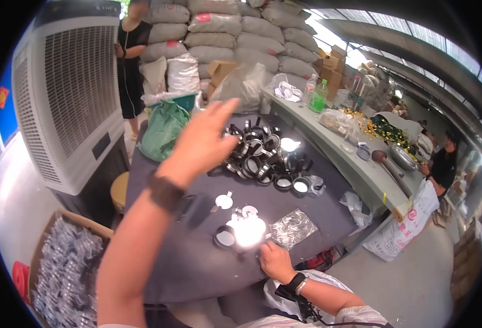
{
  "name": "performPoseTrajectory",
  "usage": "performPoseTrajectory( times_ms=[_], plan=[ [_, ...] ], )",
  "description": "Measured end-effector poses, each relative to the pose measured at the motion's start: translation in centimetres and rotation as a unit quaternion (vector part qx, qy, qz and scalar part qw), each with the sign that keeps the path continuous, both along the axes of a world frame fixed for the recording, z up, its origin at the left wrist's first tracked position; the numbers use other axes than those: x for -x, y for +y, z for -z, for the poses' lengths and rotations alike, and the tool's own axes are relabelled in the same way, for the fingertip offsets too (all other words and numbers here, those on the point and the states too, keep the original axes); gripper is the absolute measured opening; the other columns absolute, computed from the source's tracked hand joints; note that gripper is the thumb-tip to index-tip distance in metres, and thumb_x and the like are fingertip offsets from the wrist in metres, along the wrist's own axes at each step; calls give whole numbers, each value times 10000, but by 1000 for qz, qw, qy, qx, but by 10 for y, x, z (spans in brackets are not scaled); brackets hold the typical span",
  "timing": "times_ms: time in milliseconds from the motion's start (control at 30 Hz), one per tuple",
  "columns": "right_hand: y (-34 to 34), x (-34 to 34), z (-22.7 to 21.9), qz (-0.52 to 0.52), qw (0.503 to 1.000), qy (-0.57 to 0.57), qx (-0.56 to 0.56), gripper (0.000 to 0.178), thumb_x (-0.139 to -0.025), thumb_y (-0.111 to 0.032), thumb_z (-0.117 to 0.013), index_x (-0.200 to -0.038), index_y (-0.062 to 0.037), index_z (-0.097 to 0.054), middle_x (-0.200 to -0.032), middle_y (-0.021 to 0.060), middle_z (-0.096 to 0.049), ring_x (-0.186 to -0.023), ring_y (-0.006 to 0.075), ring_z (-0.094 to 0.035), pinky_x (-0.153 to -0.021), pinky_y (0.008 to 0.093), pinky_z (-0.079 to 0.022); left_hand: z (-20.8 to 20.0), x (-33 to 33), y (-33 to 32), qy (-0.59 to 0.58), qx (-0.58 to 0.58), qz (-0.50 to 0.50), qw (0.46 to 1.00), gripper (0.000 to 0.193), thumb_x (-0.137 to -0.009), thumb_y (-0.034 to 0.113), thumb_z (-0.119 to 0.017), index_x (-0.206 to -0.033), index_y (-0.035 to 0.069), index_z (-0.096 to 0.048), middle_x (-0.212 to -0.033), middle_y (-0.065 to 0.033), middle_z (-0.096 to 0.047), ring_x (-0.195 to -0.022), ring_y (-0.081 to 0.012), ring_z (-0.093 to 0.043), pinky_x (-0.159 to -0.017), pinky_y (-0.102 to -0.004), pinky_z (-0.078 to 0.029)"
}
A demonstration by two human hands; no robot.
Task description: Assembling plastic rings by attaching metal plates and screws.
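My left hand [205,142] is raised over the dark-topped table [164,273], fingers stretched out and holding nothing, a little left of a heap of black-rimmed round pieces [254,156]. Down at the near side, my right hand [276,262] is closed, its fingertips beside a bright, glaring patch; what they grip, if anything, I cannot make out. Within that glare lie shiny round pieces [249,210], with one black-rimmed ring [224,236] at their left. A small pale disc with a tab [224,201] rests farther back. Beside my right hand is a clear plastic bag of small shiny pieces [294,228].
A carton of plastic-wrapped pieces [68,262] stands at lower left, below a large air cooler [79,98]. A green sack [164,131] sits at the table's far left. Along the right runs a bench [334,145] with bottles and golden pieces. Two people stand nearby.
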State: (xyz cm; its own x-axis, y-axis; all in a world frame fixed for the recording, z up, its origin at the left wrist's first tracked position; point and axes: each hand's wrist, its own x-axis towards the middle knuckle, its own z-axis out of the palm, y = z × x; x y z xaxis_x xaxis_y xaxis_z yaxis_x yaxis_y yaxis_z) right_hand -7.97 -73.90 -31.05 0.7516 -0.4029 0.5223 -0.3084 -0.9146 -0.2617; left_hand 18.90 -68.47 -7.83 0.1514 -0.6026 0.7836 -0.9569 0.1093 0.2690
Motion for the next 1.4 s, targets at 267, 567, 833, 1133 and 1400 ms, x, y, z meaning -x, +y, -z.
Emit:
performPoseTrajectory(
  times_ms=[267, 567, 833, 1133, 1400],
  plan=[
    [1, 16, 16, 9, 1000, 8, 19, 65, -739, -85, -590, -775, -60, -542, -763, 124, -538, -658, 344, -569, -555, 455, -454, 73, 28, 29, 84, -182, -31, 979, 734, -782, 218, -622, -1438, 128, -306, -1400, -244, -376, -1211, -414, -437, -1039, -450, -356],
    [-4, 6, 20, 3, 999, 17, 28, 63, -742, -52, -575, -769, -39, -519, -778, 141, -511, -679, 347, -556, -570, 457, -447, 150, 10, 117, 137, -219, -174, 950, 721, -773, 216, -637, -1421, 128, -334, -1363, -249, -415, -1178, -436, -457, -995, -469, -396],
    [-3, 10, 23, -3, 1000, 0, 8, 50, -756, -47, -564, -771, -27, -520, -781, 157, -516, -689, 375, -550, -580, 479, -430, 179, 20, 142, 129, -194, -229, 945, 690, -786, 231, -648, -1397, 108, -352, -1355, -207, -433, -1154, -416, -472, -970, -463, -419],
    [-6, 8, 24, -7, 999, 10, 32, 95, -725, -53, -583, -774, -31, -505, -779, 155, -497, -689, 356, -548, -573, 463, -442, 190, 16, 133, 174, -141, -224, 948, 666, -785, 226, -657, -1378, 101, -382, -1333, -205, -460, -1171, -398, -466, -975, -455, -417],
    [-5, 9, 22, -5, 1000, 7, 9, 83, -726, -48, -578, -767, -28, -508, -775, 155, -496, -696, 356, -549, -577, 460, -441, 196, -3, 127, 183, -153, -241, 941, 670, -782, 225, -659, -1380, 101, -385, -1336, -208, -458, -1172, -396, -467, -981, -451, -414]
  ],
)
